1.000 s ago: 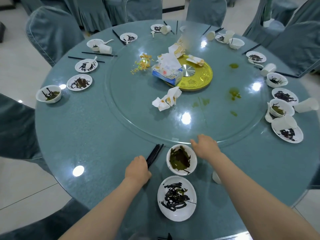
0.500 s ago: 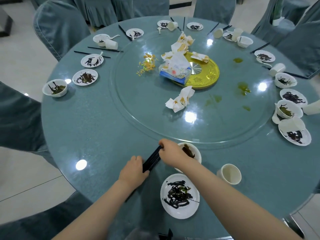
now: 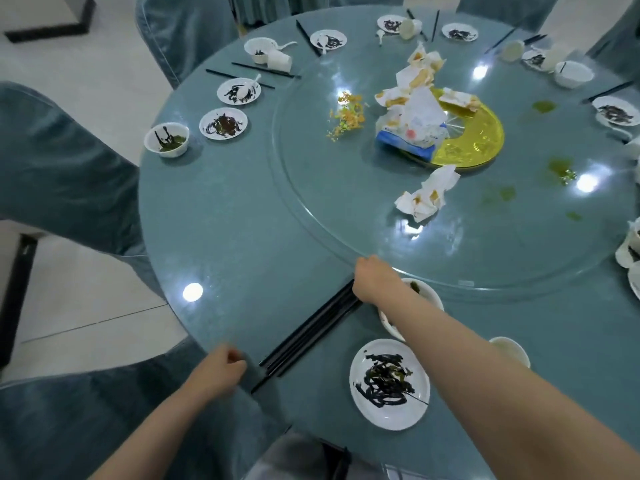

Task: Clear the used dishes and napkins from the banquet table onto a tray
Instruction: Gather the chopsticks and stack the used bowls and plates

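The right hand point(image 3: 372, 279) grips the far end of a bundle of black chopsticks point(image 3: 308, 336) lying on the table point(image 3: 225, 216), just left of the soiled bowl point(image 3: 424, 296). The left hand point(image 3: 221, 370), loosely curled and holding nothing, sits beside the chopsticks' near end, left of the smeared plate point(image 3: 389, 384).

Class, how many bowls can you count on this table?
4: one at the near-left edge, one far left beside a tipped cup, one far right, one under the right arm beside the chopsticks. More may be cut off at the right edge.
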The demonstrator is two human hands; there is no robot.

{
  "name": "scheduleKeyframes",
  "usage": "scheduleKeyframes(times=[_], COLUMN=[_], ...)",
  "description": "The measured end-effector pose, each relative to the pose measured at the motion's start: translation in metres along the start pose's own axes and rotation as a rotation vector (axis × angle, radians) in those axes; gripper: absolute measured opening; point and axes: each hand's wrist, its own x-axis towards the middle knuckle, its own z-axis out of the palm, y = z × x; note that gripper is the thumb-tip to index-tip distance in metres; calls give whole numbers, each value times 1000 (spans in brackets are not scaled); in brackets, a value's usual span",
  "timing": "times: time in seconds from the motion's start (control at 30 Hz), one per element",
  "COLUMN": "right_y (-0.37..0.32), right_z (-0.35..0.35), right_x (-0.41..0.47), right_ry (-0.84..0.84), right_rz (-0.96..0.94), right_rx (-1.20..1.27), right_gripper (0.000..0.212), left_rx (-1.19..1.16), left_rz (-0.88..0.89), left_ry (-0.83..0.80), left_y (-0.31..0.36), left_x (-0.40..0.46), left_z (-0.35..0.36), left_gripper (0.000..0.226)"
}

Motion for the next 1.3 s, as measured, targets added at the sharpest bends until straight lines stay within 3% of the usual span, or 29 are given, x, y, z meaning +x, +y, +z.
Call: scheduleKeyframes(times=[0.1, 0.23, 0.3, 0.37, 0.57, 0.7, 0.8, 0.93, 1.03, 1.17, 1.3], right_y=[0, 1, 0, -2, -12, -15, -16, -14, -10, -2, 12], right_z=[-1, -3, -2, -1, 1, 7, 6, 6, 5, 2, -1], right_x=[3, 4, 6, 5, 2, 3, 1, 0, -4, -10, -12], right_ry=[-27, -38, -47, -64, -80, -73, -64, -50, 18, 109, 228], right_rz=[34, 55, 53, 44, 6, -6, 1, 29, 43, 69, 107], right_rx=[2, 30, 55, 60, 9, 14, 14, 86, 145, 192, 238], right_gripper=[30, 23, 16, 9, 25, 26, 30, 23, 3, 15, 34], left_rx=[-193, -413, -384, -341, -538, -474, -463, -4, 211, 440, 573], left_rz=[-78, -173, -168, -128, -183, -116, -122, 47, 272, 464, 443], left_ry=[-93, -89, -84, -93, -93, -118, -93, 32, 192, 268, 248], left_y=[-1, -7, -7, -1, 5, 6, 6, 3, 14, 41, 73], left_x=[-11, -13, -13, -16, -15, -19, -23, -19, -15, -3, 3], left_z=[5, 9, 9, 9, 17, 16, 15, 14, 23, 45, 53], left_gripper=[11, 15, 8, 15, 16, 26, 20, 21, 33, 54, 43])
